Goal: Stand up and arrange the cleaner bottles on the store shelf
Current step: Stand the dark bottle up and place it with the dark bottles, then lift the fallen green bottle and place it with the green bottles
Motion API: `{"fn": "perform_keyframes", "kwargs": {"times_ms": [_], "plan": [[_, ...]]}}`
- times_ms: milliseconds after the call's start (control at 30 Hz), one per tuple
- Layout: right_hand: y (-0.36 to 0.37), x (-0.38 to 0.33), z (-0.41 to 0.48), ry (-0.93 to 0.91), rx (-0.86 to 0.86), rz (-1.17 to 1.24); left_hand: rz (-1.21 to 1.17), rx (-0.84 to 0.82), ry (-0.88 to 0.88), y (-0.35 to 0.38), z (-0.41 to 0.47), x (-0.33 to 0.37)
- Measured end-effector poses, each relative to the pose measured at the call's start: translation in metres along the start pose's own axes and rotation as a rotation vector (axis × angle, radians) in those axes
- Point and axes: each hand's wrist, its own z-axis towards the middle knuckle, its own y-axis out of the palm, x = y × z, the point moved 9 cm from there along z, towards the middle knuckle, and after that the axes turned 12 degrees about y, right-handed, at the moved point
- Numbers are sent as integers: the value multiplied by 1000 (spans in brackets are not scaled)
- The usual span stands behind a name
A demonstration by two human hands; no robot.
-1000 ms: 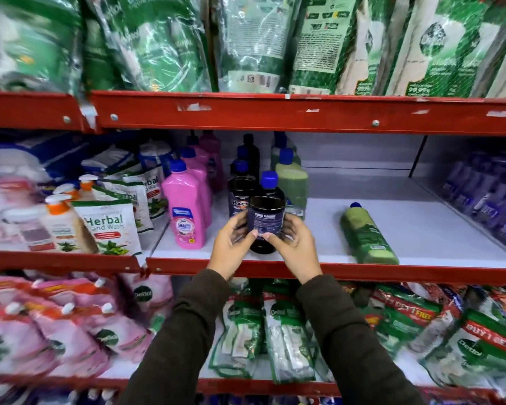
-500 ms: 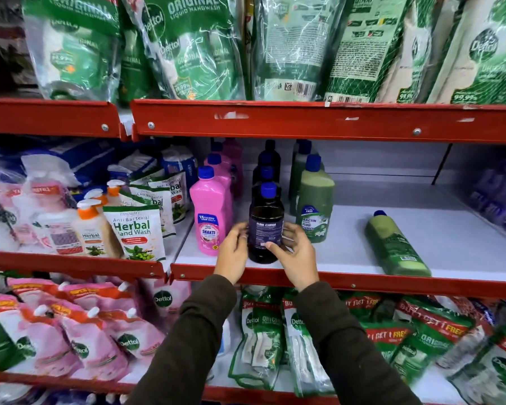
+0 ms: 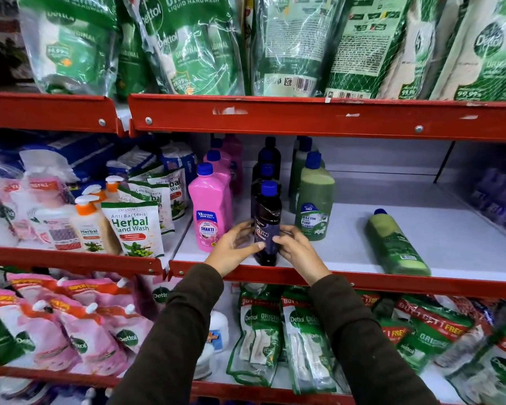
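Dark bottle: tall dark brown plastic cleaner bottle [image 3: 265, 226] with blue cap and purple label, upright at the front edge of the white shelf board [image 3: 348, 229], between the two hands.
Left hand [image 3: 234, 248]: wrapped round the dark bottle's lower left side, thumb tip across the purple label, fingers behind.
Right hand [image 3: 300, 252]: curled against the lower right side of the same bottle, fingertips on the label edge.
Grip: both hands closed on the bottle; whether its base touches the shelf cannot be told.
Sleeves: dark brown, reaching up from the bottom of the view.
Pink bottle [image 3: 211, 211]: pink plastic, blue cap, upright just left of the dark bottle, more pink ones in a row behind.
Green bottle, standing [image 3: 314, 203]: green plastic, blue cap, upright just right of the dark bottle, near the right hand.
Green bottle, fallen [image 3: 398, 244]: lying on its side, cap toward the back, well right of the hands, base near the front edge.
Front lip: red metal rail [image 3: 392, 283] along the shelf's front edge.
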Motion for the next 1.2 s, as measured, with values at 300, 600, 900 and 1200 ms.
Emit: {"fn": "perform_keyframes", "kwargs": {"times_ms": [300,600,900,1200], "plan": [[-3,-10,6,-133,60,-162,160,230,27,-10,-3,2],[-3,-14,1,-153,80,-147,167,327,63,-12,-11,8],[-90,-48,-55,-350,465,-75,166,592,377,22,-34,58],[-269,-28,-75,395,857,-833,60,-23,-31,204,45,27]]}}
